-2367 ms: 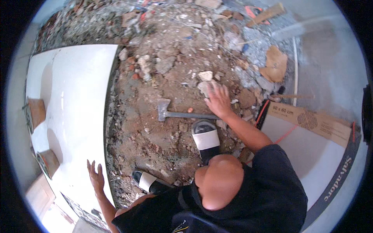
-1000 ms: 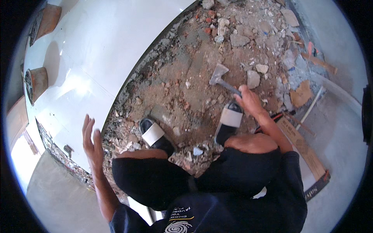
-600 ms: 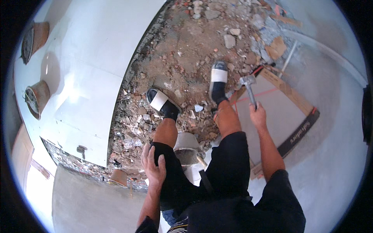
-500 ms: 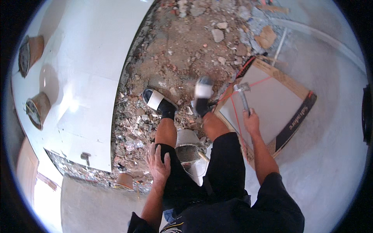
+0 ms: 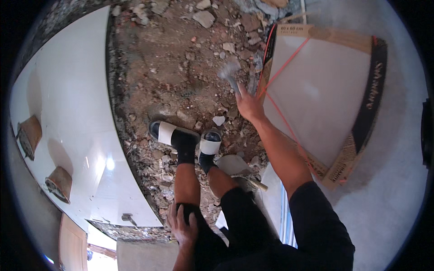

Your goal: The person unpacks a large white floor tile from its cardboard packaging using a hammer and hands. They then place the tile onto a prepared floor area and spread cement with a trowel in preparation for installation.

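My right hand (image 5: 250,106) is closed around the handle of a hammer (image 5: 232,80), whose head is blurred by motion. Arm stretched forward, I hold the hammer over the rubble ground (image 5: 167,86), beside the left edge of a strapped tile pack (image 5: 321,81). My left hand (image 5: 182,226) rests on my left knee with its fingers spread, holding nothing. Both my feet stand on the rubble in slide sandals. A grey bucket (image 5: 233,165) is partly hidden behind my right leg, with a pale wooden handle (image 5: 258,184) beside it.
Glossy white tiled flooring (image 5: 81,108) lies to the left, its edge bordering the rubble. On it stand two dirty buckets (image 5: 29,135) and a small metal tool (image 5: 129,219). Larger stones (image 5: 204,19) lie at the far side. Smooth grey floor (image 5: 398,180) extends to the right.
The hammer has moved from over the tile pack to over the rubble. My right foot has stepped left, close beside the other. The view has turned; my left hand stays on the knee.
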{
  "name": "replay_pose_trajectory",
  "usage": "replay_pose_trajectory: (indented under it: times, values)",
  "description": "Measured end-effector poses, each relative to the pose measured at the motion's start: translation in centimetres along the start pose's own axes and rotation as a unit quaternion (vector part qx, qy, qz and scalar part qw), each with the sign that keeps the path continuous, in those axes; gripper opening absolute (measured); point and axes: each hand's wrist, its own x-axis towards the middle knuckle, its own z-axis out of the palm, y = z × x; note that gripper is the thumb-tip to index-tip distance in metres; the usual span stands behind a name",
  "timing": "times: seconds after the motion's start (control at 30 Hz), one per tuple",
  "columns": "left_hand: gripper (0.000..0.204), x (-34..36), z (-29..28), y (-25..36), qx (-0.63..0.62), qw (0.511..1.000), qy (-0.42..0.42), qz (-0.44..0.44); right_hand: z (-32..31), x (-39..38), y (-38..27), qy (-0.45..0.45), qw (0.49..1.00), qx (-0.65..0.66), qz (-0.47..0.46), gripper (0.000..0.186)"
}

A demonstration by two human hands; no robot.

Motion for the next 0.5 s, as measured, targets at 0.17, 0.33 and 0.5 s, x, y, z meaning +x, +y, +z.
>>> replay_pose_trajectory:
  times: [0.17,0.33,0.5]
  values:
    - [0.040,-0.8,1.5,-0.4,0.001,0.999,-0.040,0.014,6.2,4.6,5.5,-0.010,0.996,0.039,0.079,0.052]
    - [0.037,-0.4,1.7,1.0,0.011,0.999,-0.048,0.021,9.1,-3.7,8.8,-0.047,0.986,0.119,0.110,0.055]
    - [0.037,1.0,0.7,1.3,0.022,0.999,-0.038,0.014,0.5,7.1,4.1,0.101,0.975,0.197,0.003,0.053]
